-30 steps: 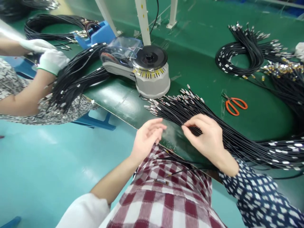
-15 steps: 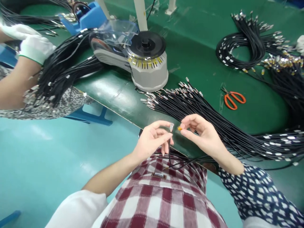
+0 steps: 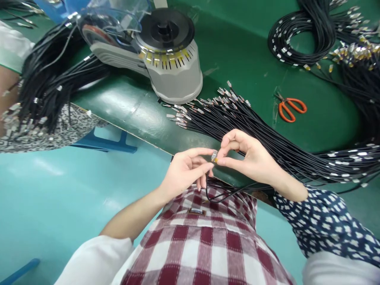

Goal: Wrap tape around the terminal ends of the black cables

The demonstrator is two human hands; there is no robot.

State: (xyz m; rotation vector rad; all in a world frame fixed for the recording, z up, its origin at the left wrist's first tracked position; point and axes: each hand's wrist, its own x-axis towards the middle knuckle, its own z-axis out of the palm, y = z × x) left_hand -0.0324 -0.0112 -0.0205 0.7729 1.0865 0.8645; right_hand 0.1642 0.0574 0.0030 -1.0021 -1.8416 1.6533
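Observation:
My left hand (image 3: 186, 169) pinches the end of a black cable, whose small silver connector (image 3: 214, 155) sticks up between thumb and forefinger. Closed against the connector's right side, my right hand (image 3: 247, 156) grips a small yellow piece (image 3: 216, 160) at its fingertips. The two hands nearly touch at the table's front edge. Below them the cable (image 3: 212, 198) hangs in a loop over my checked apron. Behind my right hand lies a long bundle of black cables (image 3: 267, 136) with silver connectors at its left end.
A round grey dispenser (image 3: 175, 75) stands behind the bundle. Orange-handled pliers (image 3: 291, 109) lie to the right, below coiled cables (image 3: 276, 43). More cables (image 3: 47, 75) hang over the edge at left, beside a co-worker's gloved hand (image 3: 13, 47). A blue stool (image 3: 113, 140) is under the table.
My right hand has moved left, bringing the yellow piece up to the connector in my left hand. The view has shifted, and less of the co-worker's hands shows at the left.

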